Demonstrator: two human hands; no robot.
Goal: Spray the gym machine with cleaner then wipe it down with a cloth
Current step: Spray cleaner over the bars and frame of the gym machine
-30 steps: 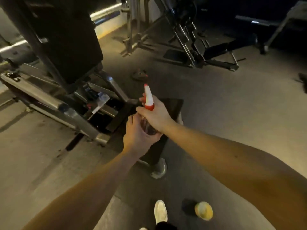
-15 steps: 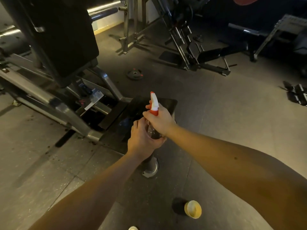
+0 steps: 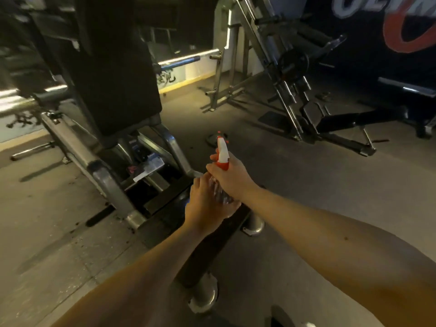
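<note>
A clear spray bottle [image 3: 220, 193] with a white and red trigger head [image 3: 223, 154] is held upright in front of me. My right hand [image 3: 230, 177] grips its neck just below the red collar. My left hand [image 3: 205, 206] cups the clear body from below and the left. The gym machine [image 3: 111, 74], with a large black back pad on a steel frame, stands to the upper left. Its dark foot bar [image 3: 212, 246] runs under my hands. No cloth is visible.
A small weight plate [image 3: 212, 139] lies on the floor beyond the bottle. Another steel machine [image 3: 290, 90] and a black bench [image 3: 368, 119] stand at the back right. Grey floor tiles spread to the left and right.
The view has tilted up and moved closer to the machine. Both hands keep the same hold on the bottle. The yellow round object and the shoe have left the bottom of the view.
</note>
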